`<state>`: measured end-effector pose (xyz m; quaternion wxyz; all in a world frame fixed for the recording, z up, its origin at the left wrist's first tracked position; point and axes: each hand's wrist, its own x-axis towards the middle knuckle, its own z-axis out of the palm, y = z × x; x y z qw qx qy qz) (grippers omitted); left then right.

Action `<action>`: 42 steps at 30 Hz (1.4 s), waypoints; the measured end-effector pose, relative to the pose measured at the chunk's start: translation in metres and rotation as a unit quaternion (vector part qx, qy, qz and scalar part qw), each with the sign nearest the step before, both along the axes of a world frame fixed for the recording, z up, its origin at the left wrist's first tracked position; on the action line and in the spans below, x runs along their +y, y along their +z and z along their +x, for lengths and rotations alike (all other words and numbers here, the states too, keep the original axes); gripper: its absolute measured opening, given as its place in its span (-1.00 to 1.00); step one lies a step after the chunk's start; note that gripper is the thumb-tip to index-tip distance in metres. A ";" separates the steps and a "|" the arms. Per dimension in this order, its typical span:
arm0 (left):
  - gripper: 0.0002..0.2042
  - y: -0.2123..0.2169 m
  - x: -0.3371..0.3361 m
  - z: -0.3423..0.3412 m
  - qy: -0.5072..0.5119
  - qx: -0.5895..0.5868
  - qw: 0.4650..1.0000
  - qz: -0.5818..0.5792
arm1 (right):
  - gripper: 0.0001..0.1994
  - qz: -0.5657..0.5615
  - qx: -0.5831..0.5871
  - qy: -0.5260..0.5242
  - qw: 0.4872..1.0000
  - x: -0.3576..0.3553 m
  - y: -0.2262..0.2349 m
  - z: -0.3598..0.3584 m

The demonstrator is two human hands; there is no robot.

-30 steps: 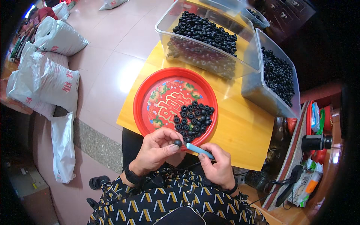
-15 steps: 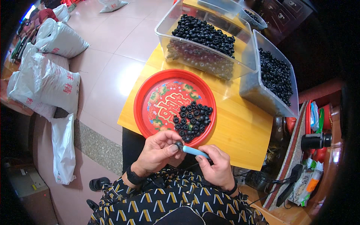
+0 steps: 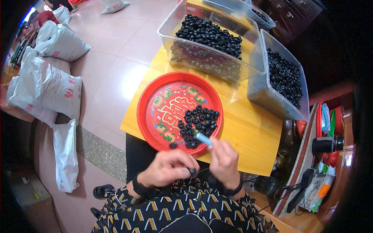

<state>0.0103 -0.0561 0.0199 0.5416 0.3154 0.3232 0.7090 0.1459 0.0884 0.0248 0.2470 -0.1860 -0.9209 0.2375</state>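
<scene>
On the table's near side stands a round red tray (image 3: 142, 105) with a floral pattern, and small black rubber-looking rings (image 3: 198, 126) are heaped on its right half. A lone black ring (image 3: 173, 145) lies by the tray's near rim. My left hand (image 3: 169, 167) is closed in front of the tray, pinching one dark piece (image 3: 192, 171) at its fingertips. My right hand (image 3: 224, 160) grips a slim light-blue-handled tool (image 3: 203, 138), its far end over the heaped rings. The tool's tip is blurred, so I cannot tell its kind or whether it touches a ring.
Beyond the tray, a large clear bin (image 3: 167, 40) and a second bin (image 3: 254, 83) hold many black rings on the yellow wooden table (image 3: 248, 136). White sacks (image 3: 58, 87) stand on the floor at left. A cluttered shelf (image 3: 311, 155) borders the right.
The tool has left the piece in my left hand and swung up over the tray. My left hand has dropped slightly nearer to me. A lone ring now shows at the tray's near rim.
</scene>
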 end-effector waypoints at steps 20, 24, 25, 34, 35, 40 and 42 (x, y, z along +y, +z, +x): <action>-0.83 -0.020 0.006 0.004 -0.003 -0.260 0.965 -0.030 | -0.77 -0.589 0.032 0.057 0.805 -0.018 0.020 -0.016; -0.82 -0.015 0.008 0.005 0.004 -0.265 0.962 -0.060 | -0.77 -0.622 0.044 0.086 0.777 -0.017 0.019 -0.014; -0.82 -0.014 0.009 0.005 0.016 -0.278 0.958 -0.070 | -0.77 -0.622 0.044 0.086 0.777 -0.017 0.018 -0.014; -0.74 -0.024 0.010 -0.004 -0.001 -0.302 0.953 0.010 | -0.80 -0.404 -0.018 0.012 0.915 -0.014 0.015 0.002; -0.74 -0.026 0.010 -0.004 0.000 -0.302 0.953 0.009 | -0.81 -0.372 -0.016 0.008 0.928 -0.014 0.016 0.003; -0.73 -0.023 0.010 -0.002 0.064 -0.288 0.955 -0.032 | -0.79 -0.284 -0.012 0.031 0.958 -0.011 0.020 0.004; -0.74 -0.023 0.009 -0.002 0.064 -0.287 0.955 -0.036 | -0.77 -0.222 0.028 0.071 0.972 -0.011 0.020 0.002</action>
